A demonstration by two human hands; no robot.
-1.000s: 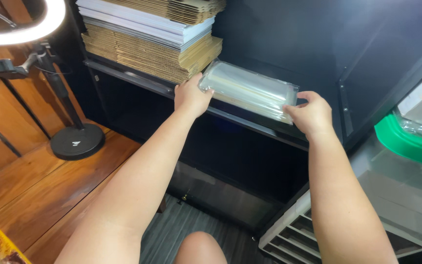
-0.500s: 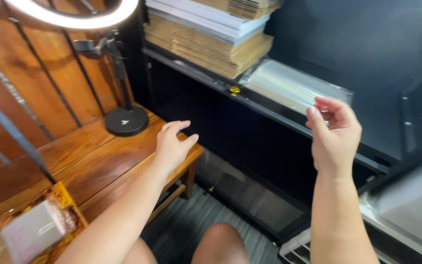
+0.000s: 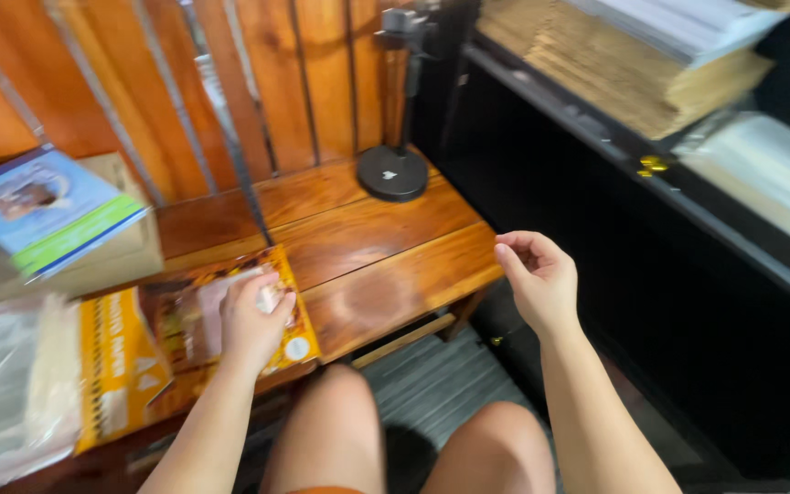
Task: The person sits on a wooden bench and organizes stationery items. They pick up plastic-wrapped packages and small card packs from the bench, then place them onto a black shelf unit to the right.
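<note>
Wooden bench (image 3: pixel 386 265) carries the orange flat packet (image 3: pixel 230 316) at the left side. Left hand (image 3: pixel 253 325) lies on it, fingers curled over its right part. Right hand (image 3: pixel 537 279) hovers apart, half curled and holding nothing, well right of the packet.

Single head camera, looking steeply down, close over wooden table (image 3: pixel 386 265) and knees.

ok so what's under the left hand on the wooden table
The left hand rests on a flat orange and yellow packet lying on the wooden table. A pale sheet shows through the packet's front. The part of the packet beneath the palm is covered, so nothing there can be seen.
</note>
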